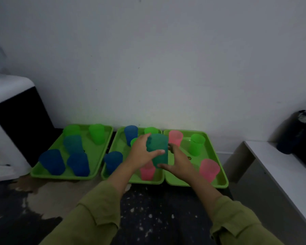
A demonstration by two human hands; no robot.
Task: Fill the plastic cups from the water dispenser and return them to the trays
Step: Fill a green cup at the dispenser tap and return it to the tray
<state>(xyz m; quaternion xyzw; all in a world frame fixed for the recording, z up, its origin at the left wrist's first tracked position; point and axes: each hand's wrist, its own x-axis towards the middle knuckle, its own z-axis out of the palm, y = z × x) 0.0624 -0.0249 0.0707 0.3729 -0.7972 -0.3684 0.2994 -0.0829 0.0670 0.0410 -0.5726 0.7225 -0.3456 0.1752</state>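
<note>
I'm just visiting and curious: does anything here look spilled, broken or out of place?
A pale, ragged patch spreads over the dark floor in front of the left tray, beside the water dispenser. It may be spilled water or worn paint; I cannot tell.

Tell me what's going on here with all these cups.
A person in olive sleeves holds a teal cup with both hands, the left hand gripping its side and the right hand cupping its base, above where the middle tray and right tray meet. Other cups stand in the trays. Whether it holds water cannot be seen.
</note>
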